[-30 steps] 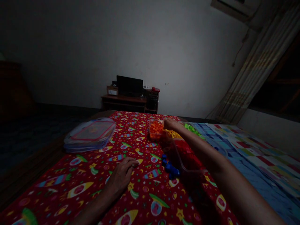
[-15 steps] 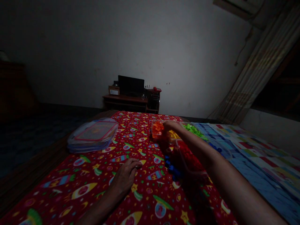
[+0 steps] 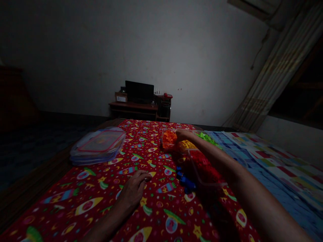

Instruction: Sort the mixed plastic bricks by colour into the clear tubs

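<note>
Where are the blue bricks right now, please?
The blue bricks lie right of centre in the head view, on the red rocket-print sheet, beside the clear tub of red bricks.

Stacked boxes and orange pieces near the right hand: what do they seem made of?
The stacked boxes look like clear, glossy plastic: light passes through them, and a pink seal line shows. The orange pieces look like hard, shiny moulded plastic bricks, going by their blocky shapes, though the dim light leaves this open.

Red rocket-print bedsheet (image 3: 106, 188) with stacked clear containers (image 3: 98, 146), red-brick tub (image 3: 202, 166), loose blue bricks (image 3: 186, 184)
</note>
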